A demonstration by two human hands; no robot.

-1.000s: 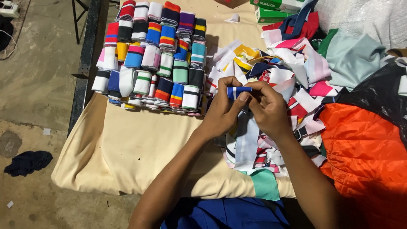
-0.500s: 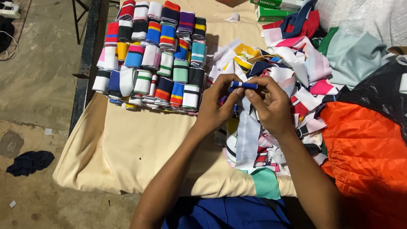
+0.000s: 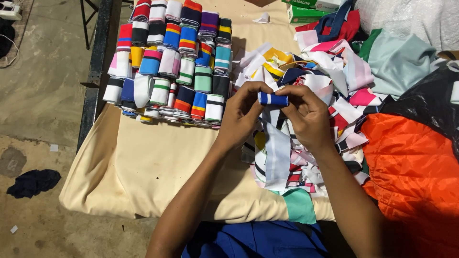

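A small roll of blue ribbed cloth with a white stripe point(image 3: 273, 99) is held in the air above the middle of the table, pinched at its two ends between the fingertips of the left hand point(image 3: 243, 114) and the right hand point(image 3: 308, 117), both pressed tight on it. The roll looks soft and springy; if either pinch slackens, the coil may well loosen and unwind, or drop into the loose heap of cloth strips point(image 3: 306, 119) just below and be lost among them. These strips are limp, flat and tangled, in white, pink, navy and yellow. Toward the far left corner, finished rolls point(image 3: 174, 57) stand in tight rows, striped in many colours. A smooth cream sheet point(image 3: 143, 167) covers the table. At the right edge lies puffy orange quilted fabric point(image 3: 411, 167).
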